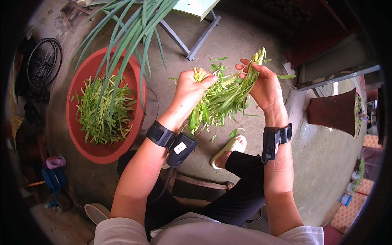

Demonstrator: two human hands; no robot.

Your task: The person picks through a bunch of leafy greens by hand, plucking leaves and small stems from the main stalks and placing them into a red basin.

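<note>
My left hand is closed around a bunch of leafy green stems, their pale cut ends poking out above the fist. Slightly higher and to the right, my right hand holds another bunch of leafy greens between thumb and fingers, pale ends up, leaves hanging towards the left. Below and between both hands lies a loose pile of greens on the concrete floor. To the left, a red plastic basin holds many short pieces of greens.
Long green onion leaves hang over the basin from the top. Beyond stands a table with metal legs. A flowerpot is at the right, a wheel at the far left. My sandaled foot is near the pile.
</note>
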